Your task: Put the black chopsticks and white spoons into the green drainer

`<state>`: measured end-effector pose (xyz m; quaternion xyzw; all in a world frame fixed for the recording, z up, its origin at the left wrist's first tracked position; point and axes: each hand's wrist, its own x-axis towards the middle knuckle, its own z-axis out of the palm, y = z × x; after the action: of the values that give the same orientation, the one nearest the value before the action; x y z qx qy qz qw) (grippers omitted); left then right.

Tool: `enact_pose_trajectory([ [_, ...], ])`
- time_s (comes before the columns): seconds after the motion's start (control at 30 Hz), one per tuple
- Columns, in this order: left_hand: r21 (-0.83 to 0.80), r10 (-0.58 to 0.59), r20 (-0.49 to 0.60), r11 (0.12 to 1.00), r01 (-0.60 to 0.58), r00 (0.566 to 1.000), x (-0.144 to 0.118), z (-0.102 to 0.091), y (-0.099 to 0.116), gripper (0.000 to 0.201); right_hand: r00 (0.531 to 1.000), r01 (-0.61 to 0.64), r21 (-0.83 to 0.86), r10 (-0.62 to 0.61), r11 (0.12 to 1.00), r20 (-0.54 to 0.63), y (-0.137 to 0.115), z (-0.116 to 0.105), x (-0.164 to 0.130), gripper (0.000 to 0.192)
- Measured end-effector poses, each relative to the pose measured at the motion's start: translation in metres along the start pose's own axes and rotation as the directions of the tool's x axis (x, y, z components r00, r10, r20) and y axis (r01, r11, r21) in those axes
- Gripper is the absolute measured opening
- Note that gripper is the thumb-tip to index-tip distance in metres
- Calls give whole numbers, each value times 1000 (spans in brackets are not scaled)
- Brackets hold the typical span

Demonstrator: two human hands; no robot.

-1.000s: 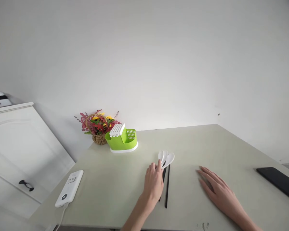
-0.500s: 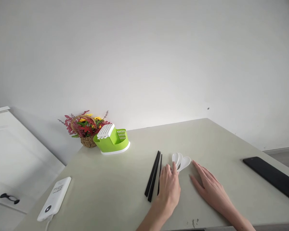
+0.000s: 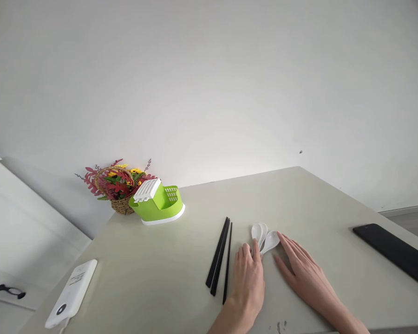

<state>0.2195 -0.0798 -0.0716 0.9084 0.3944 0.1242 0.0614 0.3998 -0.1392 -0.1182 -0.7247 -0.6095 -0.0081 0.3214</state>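
Observation:
Three white soup spoons (image 3: 264, 234) lie fanned on the table, bowls pointing away from me. My left hand (image 3: 249, 278) covers their handles, its fingers bent around them and the index finger lying along the left spoon. How the handles sit under that palm is hidden. On the other side, my right hand (image 3: 304, 269) rests open and flat, with stretched fingertips touching the bowl of the rightmost spoon. Just left of my left hand are several black chopsticks (image 3: 220, 257), roughly side by side, one slightly apart from the others.
A green utensil caddy (image 3: 160, 206) with a white base stands at the back left, before a wicker basket of artificial flowers (image 3: 120, 185). A white power bank (image 3: 71, 292) with a cable lies front left. At right lies a flat black object (image 3: 390, 248). A wall (image 3: 230, 93) borders the far edge.
The spoons and my left hand have shifted slightly right and toward me, away from the chopsticks. My right hand stays nearly in place, its fingertips at the right spoon. The camera view has moved slightly.

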Motion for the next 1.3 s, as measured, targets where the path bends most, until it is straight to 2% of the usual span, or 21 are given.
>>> enact_pose_trajectory([
  [0.1,52,-35,35,998,33,999,-3,-1,4,76,1000,-11,-3,11,1000,14,-1,-2,0,67],
  [0.27,51,-20,8,998,20,1000,-6,-4,8,78,1000,-21,2,21,1000,14,-1,-3,-1,67],
  [0.43,89,-12,47,996,8,999,-8,-7,8,85,997,-66,26,66,997,33,0,-3,-2,65],
  [0.5,108,-17,48,994,12,999,-10,-6,10,81,995,-94,34,92,995,49,0,-3,-2,65],
  [0.63,87,-15,-21,996,17,1000,-15,-9,14,55,991,-125,52,122,991,60,1,-3,-4,67],
  [0.73,52,36,-106,998,-30,994,-11,-32,4,56,986,-159,63,155,985,60,3,-2,-5,68],
  [0.83,71,50,-282,997,-31,958,9,-79,-35,49,981,-189,66,185,980,57,4,-2,-6,68],
  [0.87,98,26,-379,995,12,925,18,-98,-56,44,980,-194,68,190,979,58,3,-3,-6,68],
  [0.97,181,-17,-624,969,166,782,42,-155,-129,39,974,-220,87,214,972,77,3,-5,-5,69],
  [1.03,221,-36,-701,939,265,712,50,-184,-180,40,967,-246,101,237,964,92,5,-4,-5,71],
  [1.07,241,-46,-717,920,309,695,52,-195,-204,42,965,-253,107,243,961,98,7,-3,-4,71],
  [1.13,267,-59,-729,892,364,682,50,-209,-242,44,963,-259,115,248,959,100,11,0,-4,73],
  [1.17,272,-63,-714,893,359,697,49,-212,-257,44,963,-260,118,249,958,100,14,2,-4,73],
  [1.23,287,-41,-671,906,310,741,48,-212,-277,45,963,-262,119,251,958,101,18,7,-4,73],
  [1.3,297,-10,-653,917,268,757,49,-207,-285,45,963,-259,118,248,959,104,21,10,-5,73],
])
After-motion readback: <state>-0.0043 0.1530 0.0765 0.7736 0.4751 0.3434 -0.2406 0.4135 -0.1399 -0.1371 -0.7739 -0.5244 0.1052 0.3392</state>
